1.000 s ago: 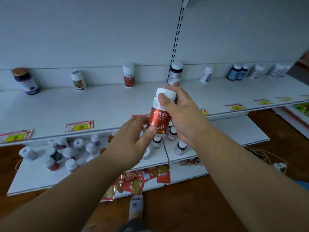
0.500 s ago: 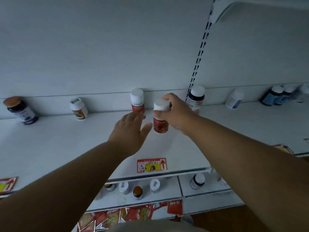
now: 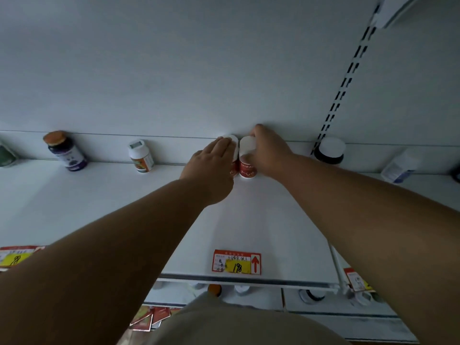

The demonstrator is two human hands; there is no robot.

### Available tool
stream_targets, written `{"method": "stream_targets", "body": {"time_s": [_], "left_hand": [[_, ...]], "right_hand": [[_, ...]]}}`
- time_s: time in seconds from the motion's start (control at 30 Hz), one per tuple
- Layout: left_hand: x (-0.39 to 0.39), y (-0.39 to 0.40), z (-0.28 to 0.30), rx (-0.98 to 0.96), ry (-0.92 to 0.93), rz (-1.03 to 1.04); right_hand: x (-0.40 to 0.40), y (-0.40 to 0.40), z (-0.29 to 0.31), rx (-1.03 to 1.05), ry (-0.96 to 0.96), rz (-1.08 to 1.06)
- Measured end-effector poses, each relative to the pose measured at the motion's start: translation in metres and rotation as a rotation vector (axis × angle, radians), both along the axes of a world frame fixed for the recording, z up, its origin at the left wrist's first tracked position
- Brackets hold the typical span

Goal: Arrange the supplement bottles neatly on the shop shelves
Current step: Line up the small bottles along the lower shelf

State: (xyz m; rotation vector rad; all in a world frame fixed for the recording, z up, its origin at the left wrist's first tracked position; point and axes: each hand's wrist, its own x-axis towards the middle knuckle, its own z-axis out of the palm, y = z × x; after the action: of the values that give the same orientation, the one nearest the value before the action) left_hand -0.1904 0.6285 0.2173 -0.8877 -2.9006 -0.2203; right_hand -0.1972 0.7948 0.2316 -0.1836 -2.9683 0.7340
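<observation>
Red-labelled, white-capped bottle (image 3: 246,158) now against its twin (image 3: 233,155), right hand (image 3: 267,153) gripping, left hand (image 3: 211,165) flat.

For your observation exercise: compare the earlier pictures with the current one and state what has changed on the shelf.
The right hand carried the red-labelled bottle from mid-air to the back of the shelf, beside its matching bottle, which the left hand now touches. The other bottles stayed put.

A red-and-yellow price tag (image 3: 236,261) on the shelf's front edge, well short of the fingers (image 3: 221,145), reads "198" beside a red up-arrow; its small print, and the red bottle labels (image 3: 246,170) by the fingers, are illegible.
</observation>
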Motion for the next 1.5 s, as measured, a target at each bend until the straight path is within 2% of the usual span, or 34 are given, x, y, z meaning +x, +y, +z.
{"method": "stream_targets", "body": {"time_s": [0.27, 0.43, 0.67, 0.77, 0.9, 1.07, 1.23, 1.4, 1.5], "left_hand": [[-0.009, -0.006, -0.002, -0.01, 0.025, -0.002], [-0.005, -0.02, 0.0, 0.077, 0.042, -0.01], [0.042, -0.019, 0.009, 0.123, 0.025, -0.013], [0.079, -0.038, 0.007, 0.123, -0.005, 0.074], [0.124, -0.08, -0.001, 0.119, -0.037, 0.33], [0.17, -0.143, 0.002, 0.153, -0.088, 0.453], [0.218, -0.228, -0.011, 0.215, -0.072, 0.569], [0.228, -0.348, -0.019, 0.173, -0.082, 0.553], [0.232, -0.428, -0.022, 0.08, -0.095, 0.488]], "right_hand": [[0.006, -0.015, -0.004, 0.049, 0.09, -0.067], [0.024, -0.026, 0.0, 0.051, 0.155, -0.075], [0.064, -0.035, 0.016, 0.13, 0.345, -0.076], [0.084, -0.052, 0.016, 0.145, 0.41, 0.042], [0.097, -0.089, 0.02, 0.087, 0.408, 0.262], [0.13, -0.144, 0.025, -0.1, 0.375, 0.351], [0.162, -0.22, 0.02, -0.174, 0.304, 0.445], [0.18, -0.338, -0.001, -0.233, 0.263, 0.43], [0.193, -0.422, -0.026, -0.297, 0.146, 0.443]]}}
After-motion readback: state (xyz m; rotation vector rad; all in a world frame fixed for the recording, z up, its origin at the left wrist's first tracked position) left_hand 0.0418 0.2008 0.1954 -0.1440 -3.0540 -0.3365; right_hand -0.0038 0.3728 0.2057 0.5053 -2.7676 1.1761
